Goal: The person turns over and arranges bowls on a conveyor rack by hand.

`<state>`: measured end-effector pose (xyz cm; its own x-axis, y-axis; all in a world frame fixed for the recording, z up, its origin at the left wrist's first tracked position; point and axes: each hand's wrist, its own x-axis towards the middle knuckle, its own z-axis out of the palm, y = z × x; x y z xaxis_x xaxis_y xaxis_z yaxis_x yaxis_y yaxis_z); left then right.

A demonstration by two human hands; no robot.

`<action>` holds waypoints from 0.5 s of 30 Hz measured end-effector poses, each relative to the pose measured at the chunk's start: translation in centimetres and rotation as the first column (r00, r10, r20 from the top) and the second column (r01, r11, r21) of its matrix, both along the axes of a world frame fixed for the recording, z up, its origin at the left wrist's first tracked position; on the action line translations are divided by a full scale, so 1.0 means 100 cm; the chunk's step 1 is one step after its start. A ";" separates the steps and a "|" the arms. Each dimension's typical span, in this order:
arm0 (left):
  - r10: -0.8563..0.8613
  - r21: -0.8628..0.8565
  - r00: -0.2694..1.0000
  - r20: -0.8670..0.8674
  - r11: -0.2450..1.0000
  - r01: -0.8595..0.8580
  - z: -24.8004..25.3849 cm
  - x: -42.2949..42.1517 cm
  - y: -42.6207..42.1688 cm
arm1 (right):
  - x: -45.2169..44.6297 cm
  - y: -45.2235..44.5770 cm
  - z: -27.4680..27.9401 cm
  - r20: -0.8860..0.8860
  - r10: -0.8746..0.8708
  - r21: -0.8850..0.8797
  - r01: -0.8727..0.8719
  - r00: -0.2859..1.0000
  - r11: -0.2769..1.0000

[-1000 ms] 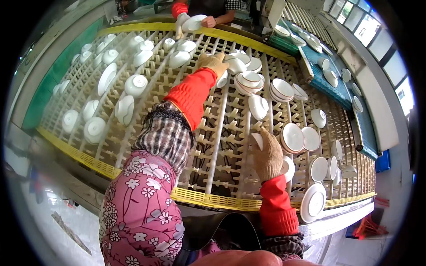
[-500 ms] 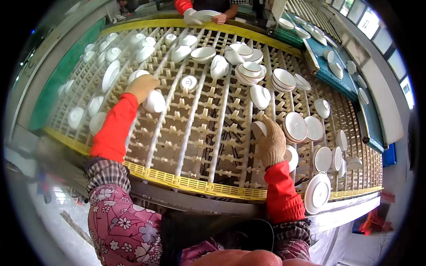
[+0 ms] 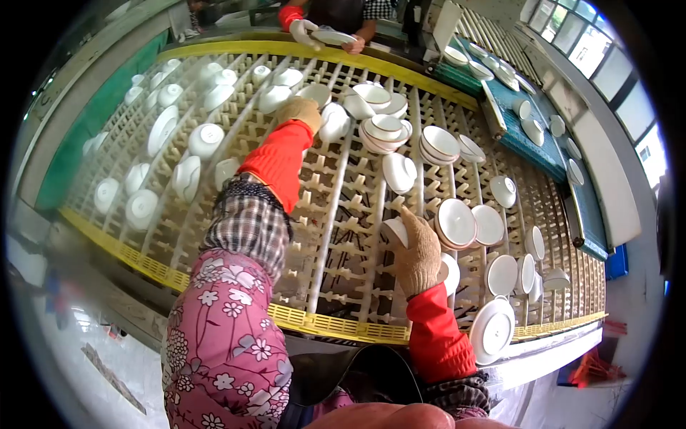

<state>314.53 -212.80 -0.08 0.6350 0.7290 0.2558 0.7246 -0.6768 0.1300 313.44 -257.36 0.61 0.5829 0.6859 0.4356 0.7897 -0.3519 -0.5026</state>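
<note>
My left hand (image 3: 299,114), in a tan knit glove, reaches to the back of the rack and meets the near edge of a white bowl (image 3: 316,92). Its fingers are mostly hidden from me. A tilted white bowl (image 3: 334,123) is just right of that hand. Closer to me, my right hand (image 3: 420,254), gloved alike, is closed on a small white bowl (image 3: 394,231) with the thumb pointing up. Right of this hand are a brown-rimmed bowl (image 3: 456,223) and another bowl (image 3: 449,274) partly behind the glove.
The pegged conveyor rack (image 3: 343,247) has a yellow edge strip (image 3: 336,325). Many upturned bowls (image 3: 206,140) lie at left. A plate (image 3: 491,330) leans over the front edge. A blue belt (image 3: 529,139) carries bowls at right. Across the rack, a person holds a plate (image 3: 334,36).
My left hand has moved right and away from me, leaving the upturned bowls at left for the bowl at the back. My right hand keeps its bowl. The view has shifted slightly.
</note>
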 end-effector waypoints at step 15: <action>-0.629 -0.223 0.753 0.195 0.719 0.658 0.046 -0.278 -0.114 | 0.012 0.020 0.088 0.321 0.104 0.432 -0.243 0.941 0.869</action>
<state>286.72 -224.24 4.57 0.9579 0.2003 0.2055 0.0997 -0.9038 0.4161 314.68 -255.37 9.42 0.2799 0.4454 0.8505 0.9466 0.0199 -0.3219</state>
